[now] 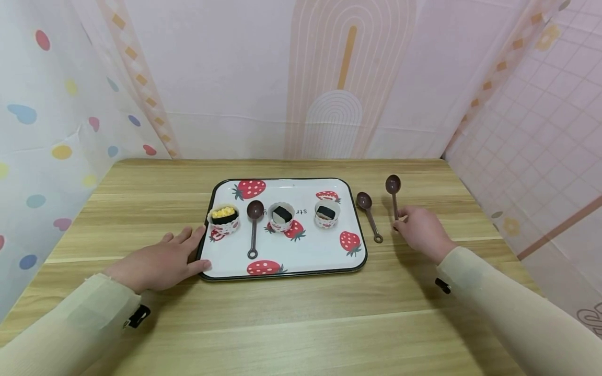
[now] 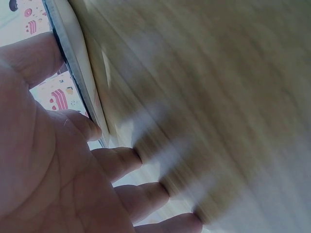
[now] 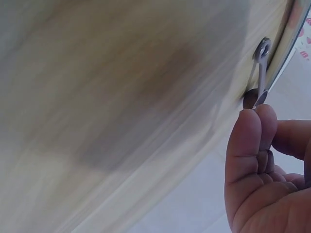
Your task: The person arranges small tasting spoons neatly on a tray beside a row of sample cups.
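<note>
A dark brown measuring spoon (image 1: 393, 185) is pinched by its handle between the thumb and fingers of my right hand (image 1: 423, 232), to the right of the tray. Another brown spoon (image 1: 364, 201) lies on the table between that hand and the tray. On the left, my left hand (image 1: 162, 261) lies with fingers spread at the edge of the strawberry-print tray (image 1: 301, 263), its thumb over the rim. The left wrist view shows the palm (image 2: 43, 160) against the tray's side. Fingers hide most of the held spoon in the right wrist view.
On the tray, a paper cup (image 1: 223, 224) holds yellow-topped sushi. Two more paper cups (image 1: 280, 226) (image 1: 325, 223) hold pieces with dark wrapping. A third brown spoon (image 1: 254, 210) lies between the left and middle cups. Patterned cloth (image 1: 226, 78) hangs around the wooden table (image 1: 301, 334).
</note>
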A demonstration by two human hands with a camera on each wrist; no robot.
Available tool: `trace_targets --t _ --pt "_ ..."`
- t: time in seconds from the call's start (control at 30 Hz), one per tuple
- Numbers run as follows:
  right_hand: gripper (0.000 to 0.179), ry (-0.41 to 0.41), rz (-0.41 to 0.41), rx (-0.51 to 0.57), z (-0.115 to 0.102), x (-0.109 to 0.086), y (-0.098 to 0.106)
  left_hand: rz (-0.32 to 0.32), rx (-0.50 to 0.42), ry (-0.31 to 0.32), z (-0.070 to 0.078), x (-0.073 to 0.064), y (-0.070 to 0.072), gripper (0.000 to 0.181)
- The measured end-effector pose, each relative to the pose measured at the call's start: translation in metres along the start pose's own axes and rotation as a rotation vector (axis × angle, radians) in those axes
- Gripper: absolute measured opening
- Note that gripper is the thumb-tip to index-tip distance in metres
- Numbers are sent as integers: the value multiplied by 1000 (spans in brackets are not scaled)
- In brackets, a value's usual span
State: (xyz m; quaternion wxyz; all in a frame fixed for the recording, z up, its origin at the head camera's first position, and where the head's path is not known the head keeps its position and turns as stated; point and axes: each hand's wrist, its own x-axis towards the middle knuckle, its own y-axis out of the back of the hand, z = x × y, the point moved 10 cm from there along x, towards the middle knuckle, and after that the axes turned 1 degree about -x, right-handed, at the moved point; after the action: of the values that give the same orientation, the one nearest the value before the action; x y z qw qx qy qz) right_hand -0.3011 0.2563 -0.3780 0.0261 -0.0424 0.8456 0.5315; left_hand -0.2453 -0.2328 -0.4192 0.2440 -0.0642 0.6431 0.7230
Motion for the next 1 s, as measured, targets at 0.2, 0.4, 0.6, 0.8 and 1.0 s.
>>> trace_targets --t 0.2,0.4,0.6,0.8,1.0 --pt "31 13 6 67 -8 -1 -2 4 -1 -2 0 0 0 104" --pt "30 34 -21 141 -22 -4 -8 12 7 -8 0 -1 1 102" --pt "29 37 -38 215 -32 -5 -14 13 8 -11 1 -1 1 102" --pt "29 33 -66 334 -38 -6 -22 7 5 -9 1 -1 1 102" --pt "27 50 -68 345 -46 -7 -26 9 9 -10 1 -1 1 102"
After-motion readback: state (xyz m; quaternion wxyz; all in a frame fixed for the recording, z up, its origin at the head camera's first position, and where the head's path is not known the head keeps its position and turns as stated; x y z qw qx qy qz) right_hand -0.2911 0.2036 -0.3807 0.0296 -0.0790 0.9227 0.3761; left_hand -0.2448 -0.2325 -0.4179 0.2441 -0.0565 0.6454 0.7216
